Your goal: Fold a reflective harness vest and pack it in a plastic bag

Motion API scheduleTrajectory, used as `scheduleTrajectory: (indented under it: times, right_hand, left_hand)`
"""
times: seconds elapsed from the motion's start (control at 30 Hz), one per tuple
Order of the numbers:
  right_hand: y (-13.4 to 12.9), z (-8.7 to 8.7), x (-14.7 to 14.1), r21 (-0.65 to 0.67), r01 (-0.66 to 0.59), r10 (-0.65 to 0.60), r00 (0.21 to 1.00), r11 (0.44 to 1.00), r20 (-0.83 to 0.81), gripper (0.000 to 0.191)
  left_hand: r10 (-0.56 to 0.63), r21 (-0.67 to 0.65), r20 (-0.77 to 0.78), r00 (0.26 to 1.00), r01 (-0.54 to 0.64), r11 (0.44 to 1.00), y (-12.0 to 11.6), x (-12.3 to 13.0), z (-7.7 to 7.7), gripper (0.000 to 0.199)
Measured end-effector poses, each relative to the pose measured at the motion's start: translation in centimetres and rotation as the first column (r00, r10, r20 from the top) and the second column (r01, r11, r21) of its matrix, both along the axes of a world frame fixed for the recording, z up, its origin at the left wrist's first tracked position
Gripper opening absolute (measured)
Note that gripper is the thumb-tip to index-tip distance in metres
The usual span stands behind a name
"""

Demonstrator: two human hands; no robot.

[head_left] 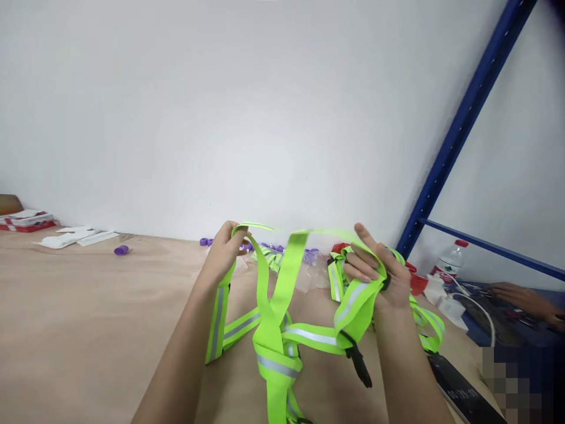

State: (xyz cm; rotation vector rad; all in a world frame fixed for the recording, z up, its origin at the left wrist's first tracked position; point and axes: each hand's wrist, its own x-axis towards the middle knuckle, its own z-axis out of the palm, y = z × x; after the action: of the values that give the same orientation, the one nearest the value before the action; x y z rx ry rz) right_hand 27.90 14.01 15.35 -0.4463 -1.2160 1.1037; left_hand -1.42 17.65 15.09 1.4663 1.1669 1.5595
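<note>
Between my two raised hands hangs a tangle of neon-yellow reflective straps [277,347] with grey stripes, looped and crossed in the middle. My left hand [225,250] pinches one strap between thumb and fingers. The straps drape over my right hand [377,268], its fingers partly curled around them and the index finger raised. A black buckle [359,362] dangles below the right hand. The lower end of the straps runs out of view at the bottom edge.
More reflective straps [430,327] lie to the right beside a phone [463,388]. Purple rolls [121,250] and white papers [83,235] rest on the brown table [88,330]. A bottle [451,259] stands near a blue metal frame [463,126]. Another person's hand [523,297] is at far right.
</note>
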Motion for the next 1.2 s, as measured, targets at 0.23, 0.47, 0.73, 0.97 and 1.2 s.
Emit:
scheduleTrajectory:
  times: [0.23, 0.47, 0.73, 0.97, 1.2]
  right_hand:
    - [-0.5, 0.4, 0.1, 0.115, 0.236, -0.222, 0.967, 0.965, -0.123, 0.046]
    - [0.1, 0.4, 0.9, 0.077, 0.305, -0.279, 0.93, 0.949, -0.239, 0.041]
    - [-0.4, 0.5, -0.2, 0.107, 0.354, -0.32, 0.915, 0.929, -0.247, 0.044]
    - [-1.9, 1.7, -0.1, 0.232, 0.374, -0.343, 0.925, 0.898, -0.161, 0.041]
    - [-4.0, 2.9, 0.4, 0.225, 0.357, -0.292, 0.915, 0.906, -0.277, 0.037]
  left_hand:
    - [0.003, -0.02, -0.245, 0.969, -0.009, 1.0, -0.7, -0.9, 0.3, 0.033]
    - [-0.393, 0.034, 0.316, 0.863, 0.404, 0.914, -1.7, -0.5, 1.1, 0.048]
    - [-0.465, 0.219, 0.571, 0.676, 0.421, 0.88, -2.4, -0.6, 1.3, 0.038]
    - [-0.513, 0.437, 0.404, 0.757, 0.333, 0.836, -4.3, -1.7, 2.6, 0.034]
    - [-0.571, 0.551, 0.328, 0.753, 0.339, 0.763, -4.8, -3.9, 2.9, 0.04]
